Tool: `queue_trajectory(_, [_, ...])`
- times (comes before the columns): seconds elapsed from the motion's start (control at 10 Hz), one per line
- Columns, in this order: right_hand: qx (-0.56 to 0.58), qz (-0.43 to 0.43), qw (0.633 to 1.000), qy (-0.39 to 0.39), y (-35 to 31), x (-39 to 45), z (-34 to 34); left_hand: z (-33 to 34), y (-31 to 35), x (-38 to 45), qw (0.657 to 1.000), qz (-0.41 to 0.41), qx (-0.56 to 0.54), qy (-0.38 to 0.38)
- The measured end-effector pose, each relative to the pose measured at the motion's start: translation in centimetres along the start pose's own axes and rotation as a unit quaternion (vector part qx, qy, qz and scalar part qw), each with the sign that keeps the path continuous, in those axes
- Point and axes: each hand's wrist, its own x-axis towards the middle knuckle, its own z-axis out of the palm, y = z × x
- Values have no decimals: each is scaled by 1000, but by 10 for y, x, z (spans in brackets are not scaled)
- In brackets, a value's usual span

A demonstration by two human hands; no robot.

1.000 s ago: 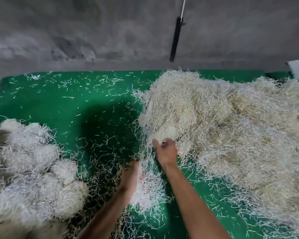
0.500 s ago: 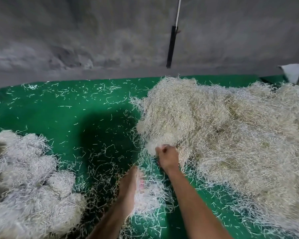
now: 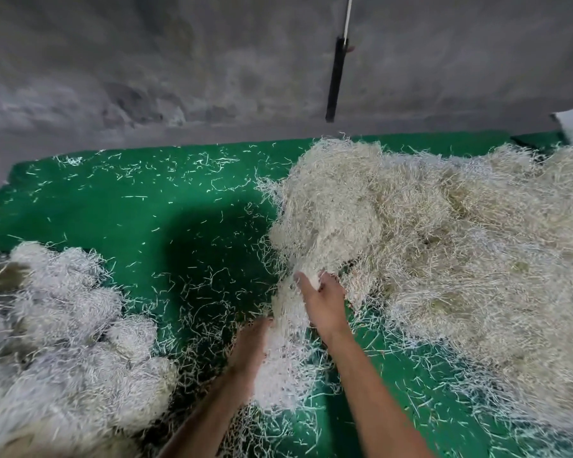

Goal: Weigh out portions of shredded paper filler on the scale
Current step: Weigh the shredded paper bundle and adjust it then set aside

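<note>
Hands point(image 3: 325, 299) amid shredded paper filler point(image 3: 444, 246)

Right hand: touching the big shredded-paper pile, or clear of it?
Touching. The head view shows the right hand with fingers buried in the near edge of the big shredded-paper pile, strands covering the fingertips, no gap visible.

A big shredded paper heap point(image 3: 444, 259) blocks the green surface's point(image 3: 129, 219) right side. Smaller clumps point(image 3: 63, 342) crowd its left edge. Between them lies open room.
</note>
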Motion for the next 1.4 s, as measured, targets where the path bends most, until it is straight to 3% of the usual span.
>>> queue_trajectory(0.1, [-99,-130,978,-127,11,-30,18,-4,16,-5,980,30,-193,-42])
queue_trajectory(0.2, [-197,-150,955,-161,32,-52,17,-5,20,2,995,64,-67,-42])
queue_trajectory(0.3, [8,-26,999,-21,30,-52,4,-11,8,7,996,78,25,28])
queue_trajectory(0.4, [49,33,995,-79,8,-37,7,-25,-4,-6,980,153,128,-27])
queue_trajectory(0.5, [189,84,973,-105,-11,-23,16,-37,-9,-27,974,165,147,-41])
queue_trajectory(0.6, [109,18,994,-17,-10,-13,26,-49,-4,-32,996,84,-38,18])
queue_trajectory(0.7, [-293,-63,951,80,6,-6,17,-66,9,-33,982,-25,-182,43])
queue_trajectory(0.8, [-500,26,855,137,28,4,-18,-72,16,-35,980,-8,-191,61])
queue_trajectory(0.9, [-531,8,840,108,40,7,-33,-66,15,-26,983,-22,-164,76])
queue_trajectory(1.0, [-408,-67,910,28,24,-27,-9,-43,9,-15,984,-64,-166,18])
queue_trajectory(1.1, [-245,-161,953,-82,23,-62,26,-20,6,-6,990,-39,-122,-52])
queue_trajectory(1.2, [-77,-113,989,-57,30,-81,28,-27,2,-5,994,-75,-77,-36])
queue_trajectory(1.3, [-8,-43,999,29,32,-71,8,-52,1,-13,996,-60,-62,-28])
queue_trajectory(1.4, [-57,33,997,-46,28,-70,14,-72,8,-26,984,-104,-133,-59])
